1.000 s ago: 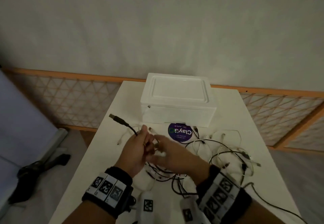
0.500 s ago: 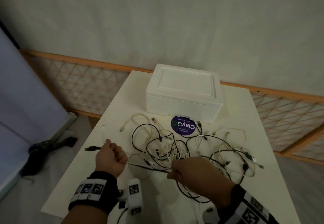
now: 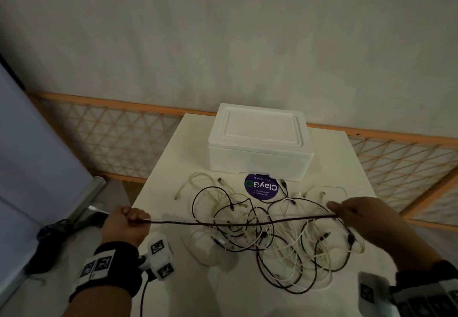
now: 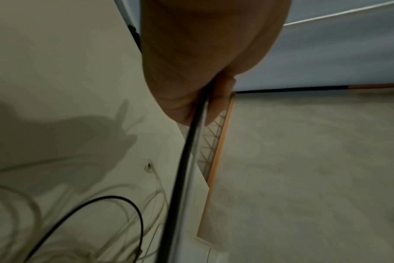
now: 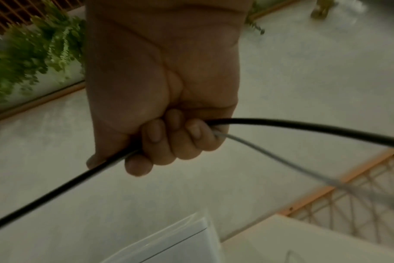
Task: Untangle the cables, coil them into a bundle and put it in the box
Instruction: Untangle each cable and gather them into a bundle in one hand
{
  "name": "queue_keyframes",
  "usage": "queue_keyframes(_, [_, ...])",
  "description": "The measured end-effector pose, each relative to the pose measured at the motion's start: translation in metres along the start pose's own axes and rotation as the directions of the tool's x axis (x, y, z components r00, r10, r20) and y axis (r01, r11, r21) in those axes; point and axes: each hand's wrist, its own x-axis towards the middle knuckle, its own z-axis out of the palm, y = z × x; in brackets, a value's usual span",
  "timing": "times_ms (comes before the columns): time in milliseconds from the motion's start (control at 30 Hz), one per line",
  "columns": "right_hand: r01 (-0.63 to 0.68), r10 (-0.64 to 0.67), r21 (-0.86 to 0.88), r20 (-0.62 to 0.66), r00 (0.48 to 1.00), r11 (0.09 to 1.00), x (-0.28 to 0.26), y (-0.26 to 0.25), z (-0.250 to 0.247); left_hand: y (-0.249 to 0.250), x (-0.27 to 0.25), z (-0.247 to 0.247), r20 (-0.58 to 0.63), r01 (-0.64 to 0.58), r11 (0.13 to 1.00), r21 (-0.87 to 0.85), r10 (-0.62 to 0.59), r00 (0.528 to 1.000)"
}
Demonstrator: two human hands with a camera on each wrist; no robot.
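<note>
A black cable (image 3: 238, 222) is stretched taut above the table between my two hands. My left hand (image 3: 126, 225) grips one end in a fist at the table's left edge; its wrist view shows the black cable (image 4: 187, 160) running out from under the curled fingers (image 4: 216, 106). My right hand (image 3: 357, 215) grips the black cable (image 5: 304, 128) at the right, fingers (image 5: 173, 138) curled round it together with a thin pale cable (image 5: 270, 158). A tangle of black and white cables (image 3: 272, 232) lies on the white table (image 3: 173, 175). The white box (image 3: 260, 143) stands closed behind them.
A round purple sticker (image 3: 261, 187) lies on the table in front of the box. An orange lattice railing (image 3: 111, 138) runs behind and to both sides of the table. A dark object (image 3: 57, 230) lies on the floor at the left. Green plants (image 5: 29, 53) show in the right wrist view.
My hands have drawn apart, left to the left edge and right to the far right, pulling the black cable out into a long straight line above the tangle.
</note>
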Motion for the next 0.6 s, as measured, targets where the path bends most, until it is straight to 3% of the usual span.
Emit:
queue_keyframes(67, [-0.102,0.101,-0.037,-0.024,0.995,0.994,-0.004,0.015,-0.009,0.007,0.006,-0.001,-0.002,0.002,1.0,0.001,-0.002,1.0])
queue_keyframes(167, [-0.219,0.22,0.03,-0.226,0.949,0.975,-0.008,0.058,-0.019,0.017,0.02,-0.008,-0.031,-0.003,1.0,0.006,0.003,1.0])
queue_keyframes(267, [-0.262,0.267,0.054,-0.226,0.937,0.964,0.024,0.148,0.004,0.011,0.029,-0.013,0.009,0.019,0.995,0.093,-0.02,1.0])
queue_keyframes(300, [-0.282,0.282,0.027,-0.177,0.943,0.959,0.028,0.15,0.012,0.004,0.028,-0.013,0.051,0.029,0.989,0.146,-0.037,0.998])
queue_keyframes(400, [-0.264,0.263,-0.016,-0.044,0.964,0.964,0.019,0.061,0.022,-0.028,0.016,-0.005,0.175,0.075,0.95,0.303,-0.133,0.976])
queue_keyframes(500, [-0.018,0.019,0.082,-0.01,1.0,0.996,0.016,-0.052,0.039,-0.052,-0.005,0.009,0.277,0.07,0.886,0.458,-0.218,0.936])
queue_keyframes(600, [0.287,-0.298,0.144,0.068,0.952,0.947,0.022,-0.132,0.078,-0.067,-0.029,0.025,0.377,0.021,0.842,0.539,-0.264,0.888])
